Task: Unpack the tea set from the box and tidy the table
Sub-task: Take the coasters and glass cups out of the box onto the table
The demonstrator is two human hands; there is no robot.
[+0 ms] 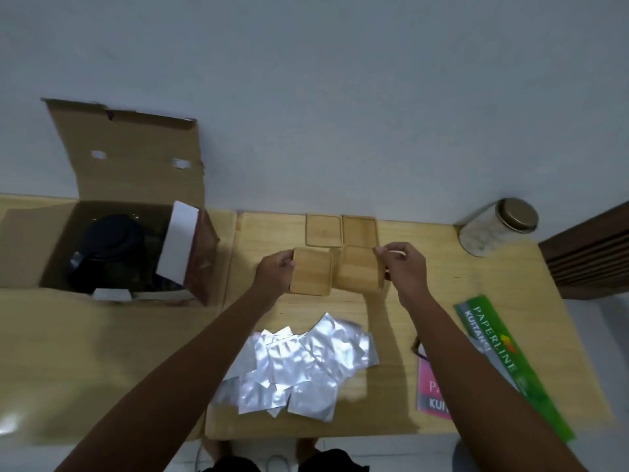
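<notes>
A pale wooden surface (442, 301) carries an open cardboard box (102, 247) at the left, two square wooden coasters (323, 229) near the far edge, a heap of silver foil sachets (299, 366) in front, a lidded glass jar (497, 226) and green (503, 356) and pink receipt books (432, 396) on the right.

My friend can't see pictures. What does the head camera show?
Two hands, left hand and right hand, each hold a wooden coaster above a table, with silver packets nearer and an open cardboard box left.
</notes>
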